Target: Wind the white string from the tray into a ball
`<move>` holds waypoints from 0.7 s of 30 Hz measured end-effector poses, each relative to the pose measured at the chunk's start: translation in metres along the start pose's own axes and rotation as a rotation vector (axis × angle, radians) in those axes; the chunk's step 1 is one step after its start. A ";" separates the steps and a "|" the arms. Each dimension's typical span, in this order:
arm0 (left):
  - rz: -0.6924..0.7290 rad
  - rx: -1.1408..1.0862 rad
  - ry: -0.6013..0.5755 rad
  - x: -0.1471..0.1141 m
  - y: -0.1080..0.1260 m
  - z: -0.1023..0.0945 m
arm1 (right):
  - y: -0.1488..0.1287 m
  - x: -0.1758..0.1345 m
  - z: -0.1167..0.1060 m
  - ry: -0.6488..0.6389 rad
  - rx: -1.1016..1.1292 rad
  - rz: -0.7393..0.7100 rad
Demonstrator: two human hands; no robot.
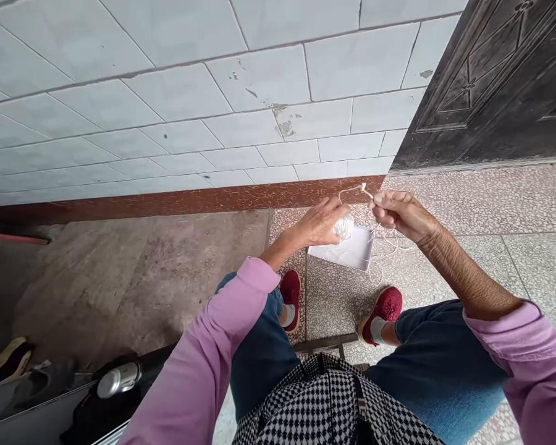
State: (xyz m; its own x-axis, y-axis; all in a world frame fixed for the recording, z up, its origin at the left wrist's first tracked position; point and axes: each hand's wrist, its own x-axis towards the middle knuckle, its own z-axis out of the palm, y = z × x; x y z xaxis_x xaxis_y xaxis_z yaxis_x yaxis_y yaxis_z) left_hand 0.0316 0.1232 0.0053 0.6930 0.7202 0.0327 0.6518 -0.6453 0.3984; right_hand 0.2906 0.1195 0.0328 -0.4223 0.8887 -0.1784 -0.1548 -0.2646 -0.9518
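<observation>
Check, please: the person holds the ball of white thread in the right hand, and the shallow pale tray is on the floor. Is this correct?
Not quite. The head view shows the ball of white thread in the left hand, not the right hand. The rest is correct: the shallow pale tray is on the floor.

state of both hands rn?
Left hand: closed around the white yarn.
Right hand: closed, pinching a small white piece; can't tell what exactly.
</observation>
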 end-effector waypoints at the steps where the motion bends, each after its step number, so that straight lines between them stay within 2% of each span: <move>1: 0.001 0.065 0.031 0.002 0.000 0.002 | 0.000 -0.002 0.003 -0.062 0.000 0.023; 4: -0.025 0.142 0.178 0.007 -0.001 -0.004 | 0.002 -0.008 0.010 -0.216 -0.040 0.073; 6: -0.051 0.137 0.276 0.007 -0.002 -0.011 | 0.004 -0.010 0.011 -0.258 -0.081 0.078; 10: -0.130 0.102 0.440 0.005 -0.006 -0.024 | 0.007 -0.011 0.008 -0.254 -0.157 0.062; 14: -0.173 0.085 0.568 0.000 -0.010 -0.035 | 0.008 -0.009 0.007 -0.180 -0.183 0.060; 18: -0.127 0.119 0.571 -0.007 -0.009 -0.040 | 0.007 -0.008 0.010 -0.097 -0.177 0.049; 21: -0.055 0.174 0.471 -0.009 -0.008 -0.033 | 0.001 -0.010 0.013 -0.068 -0.149 0.025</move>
State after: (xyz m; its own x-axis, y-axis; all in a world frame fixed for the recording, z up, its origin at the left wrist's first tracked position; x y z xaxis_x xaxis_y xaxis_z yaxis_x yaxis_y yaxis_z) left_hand 0.0101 0.1303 0.0324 0.4679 0.7652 0.4422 0.7529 -0.6071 0.2540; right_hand 0.2834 0.1058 0.0365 -0.4849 0.8538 -0.1896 -0.0119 -0.2232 -0.9747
